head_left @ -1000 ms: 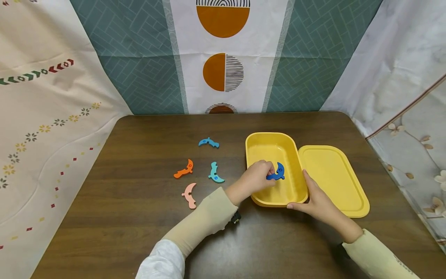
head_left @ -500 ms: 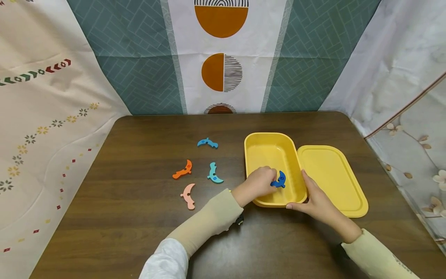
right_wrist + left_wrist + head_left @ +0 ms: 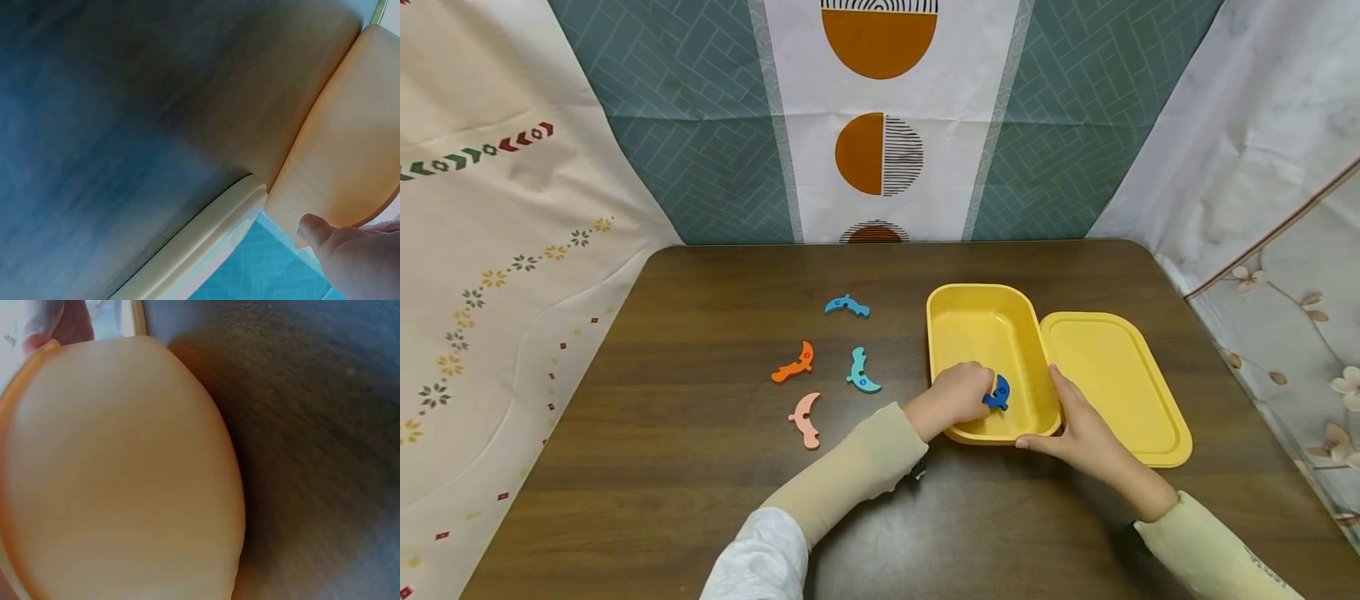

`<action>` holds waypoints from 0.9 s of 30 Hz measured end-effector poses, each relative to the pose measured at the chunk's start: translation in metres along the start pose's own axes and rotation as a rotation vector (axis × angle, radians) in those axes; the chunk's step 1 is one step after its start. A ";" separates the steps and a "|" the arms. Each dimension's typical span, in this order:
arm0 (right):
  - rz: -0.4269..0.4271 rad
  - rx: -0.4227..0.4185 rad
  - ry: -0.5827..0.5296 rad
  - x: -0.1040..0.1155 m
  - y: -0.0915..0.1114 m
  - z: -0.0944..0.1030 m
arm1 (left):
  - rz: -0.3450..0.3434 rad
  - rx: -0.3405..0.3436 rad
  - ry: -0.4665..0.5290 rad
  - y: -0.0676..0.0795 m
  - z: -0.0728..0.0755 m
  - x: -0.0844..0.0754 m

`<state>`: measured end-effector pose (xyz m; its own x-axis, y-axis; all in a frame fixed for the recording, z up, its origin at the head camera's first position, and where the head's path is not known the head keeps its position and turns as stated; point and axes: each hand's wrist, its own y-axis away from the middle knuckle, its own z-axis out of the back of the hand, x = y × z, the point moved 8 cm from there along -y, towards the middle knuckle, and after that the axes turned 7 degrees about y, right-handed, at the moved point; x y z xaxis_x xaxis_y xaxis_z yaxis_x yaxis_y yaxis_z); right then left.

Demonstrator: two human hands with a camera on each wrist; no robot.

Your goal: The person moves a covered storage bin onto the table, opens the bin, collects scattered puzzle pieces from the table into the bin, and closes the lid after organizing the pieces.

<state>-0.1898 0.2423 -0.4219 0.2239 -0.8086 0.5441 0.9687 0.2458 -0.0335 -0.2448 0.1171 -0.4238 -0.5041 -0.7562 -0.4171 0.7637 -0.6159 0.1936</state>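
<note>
In the head view, my left hand reaches over the near left rim of a yellow box. Its fingertips pinch a dark blue crescent-shaped piece low inside the box. My right hand grips the box's near right corner, thumb along the front wall and fingers up the right side. The left wrist view is mostly filled by the box's outer wall, so the left fingers and the blue piece are hidden there. In the right wrist view, the right thumb presses against the box wall.
A yellow lid lies flat right of the box. Left of the box, several crescent pieces rest on the brown table: light blue, orange, turquoise and pink. Patterned cloths hang behind and at the sides.
My left hand has moved slightly right and toward the near side of the box, carrying the blue piece, which has also turned a little. My right hand keeps its place on the corner.
</note>
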 end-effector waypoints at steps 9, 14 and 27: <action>-0.010 0.000 0.003 -0.001 0.000 0.000 | 0.000 0.018 -0.040 -0.003 -0.008 -0.002; -0.015 0.006 0.009 -0.001 0.000 0.001 | 0.012 0.023 -0.072 -0.005 -0.012 -0.001; -0.037 0.020 0.018 -0.002 0.000 0.000 | 0.012 -0.001 -0.060 -0.005 -0.012 -0.001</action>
<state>-0.1902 0.2445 -0.4228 0.1899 -0.8266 0.5299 0.9741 0.2260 0.0034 -0.2430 0.1235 -0.4353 -0.5185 -0.7753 -0.3606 0.7699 -0.6068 0.1975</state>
